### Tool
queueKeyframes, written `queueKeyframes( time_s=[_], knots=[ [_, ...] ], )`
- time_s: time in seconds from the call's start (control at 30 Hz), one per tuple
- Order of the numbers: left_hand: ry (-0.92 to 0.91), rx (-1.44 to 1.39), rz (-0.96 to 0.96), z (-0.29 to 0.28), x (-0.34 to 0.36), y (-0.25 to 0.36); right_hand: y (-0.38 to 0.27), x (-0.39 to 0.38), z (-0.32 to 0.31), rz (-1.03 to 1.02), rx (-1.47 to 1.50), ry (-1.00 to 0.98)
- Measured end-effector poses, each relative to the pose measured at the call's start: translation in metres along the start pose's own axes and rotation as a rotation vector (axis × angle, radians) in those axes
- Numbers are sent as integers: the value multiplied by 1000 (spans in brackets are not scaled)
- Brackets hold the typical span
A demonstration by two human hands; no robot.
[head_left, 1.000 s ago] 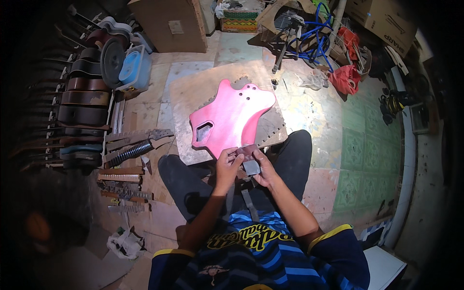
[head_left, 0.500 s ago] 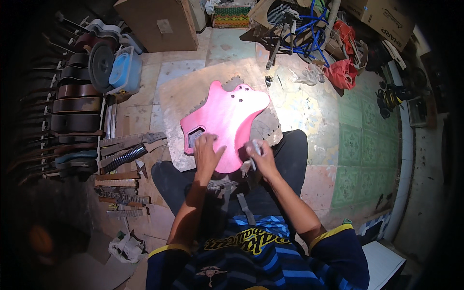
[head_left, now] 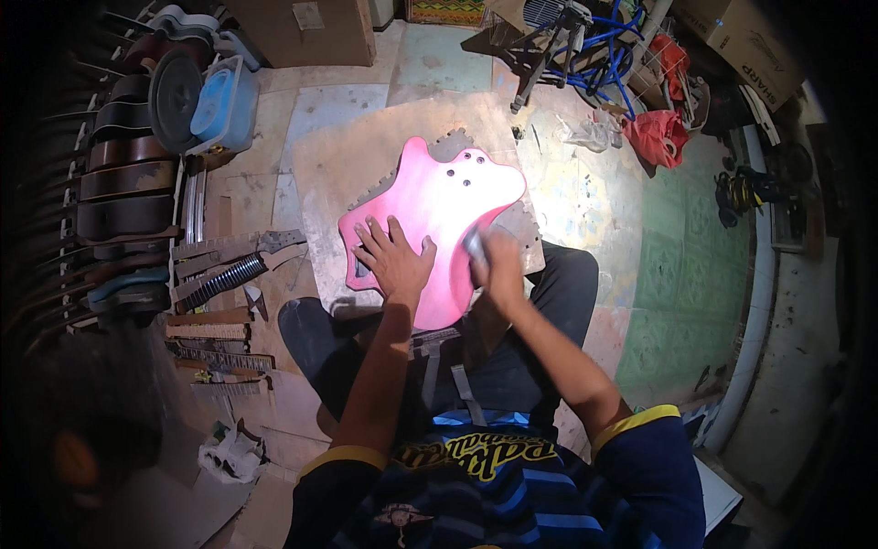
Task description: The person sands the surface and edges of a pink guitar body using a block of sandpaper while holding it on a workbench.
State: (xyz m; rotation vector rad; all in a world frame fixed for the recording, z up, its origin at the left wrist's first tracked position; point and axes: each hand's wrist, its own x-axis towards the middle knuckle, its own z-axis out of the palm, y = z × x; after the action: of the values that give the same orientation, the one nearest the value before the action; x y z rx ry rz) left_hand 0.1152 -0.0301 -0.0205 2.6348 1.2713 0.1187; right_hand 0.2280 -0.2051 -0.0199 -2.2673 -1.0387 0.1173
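A pink solid electric guitar body (head_left: 430, 215) lies face down or up, I cannot tell which, across a board between my knees, its several screw holes at the far end. My left hand (head_left: 400, 263) rests flat on its left part with the fingers spread, partly covering the dark cavity at the edge. At the curved right edge of the body, my right hand (head_left: 499, 265) is closed round a small grey folded sheet (head_left: 474, 243) and presses it to the side. Motion blurs this hand, and most of the sheet is hidden.
The worn board (head_left: 334, 151) lies under the guitar body. Saws and files (head_left: 219, 284) lie to the left, beside a rack of guitars (head_left: 128, 178) and a clear plastic bin (head_left: 240, 119). Farther right are a blue hose (head_left: 604, 73) and a red bag (head_left: 657, 137).
My left hand has flattened onto the guitar body, fingers spread. My right hand has moved slightly up along the right edge with the grey sheet. The whole view has shifted a little.
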Motion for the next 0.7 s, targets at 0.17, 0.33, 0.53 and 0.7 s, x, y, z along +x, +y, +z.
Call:
queueKeyframes(
  time_s=[0.17,0.33,0.53,0.7],
  knots=[
    [-19,17,86,-6,0,3,-16,-35,-15,-115,54,-234],
    [-42,37,106,-4,5,3,-2,18,-12,4,-41,85],
    [-64,25,98,-7,2,2,-29,-47,-21,-49,43,-246],
    [-80,22,109,-5,0,0,-16,35,-11,48,-38,141]
  ],
)
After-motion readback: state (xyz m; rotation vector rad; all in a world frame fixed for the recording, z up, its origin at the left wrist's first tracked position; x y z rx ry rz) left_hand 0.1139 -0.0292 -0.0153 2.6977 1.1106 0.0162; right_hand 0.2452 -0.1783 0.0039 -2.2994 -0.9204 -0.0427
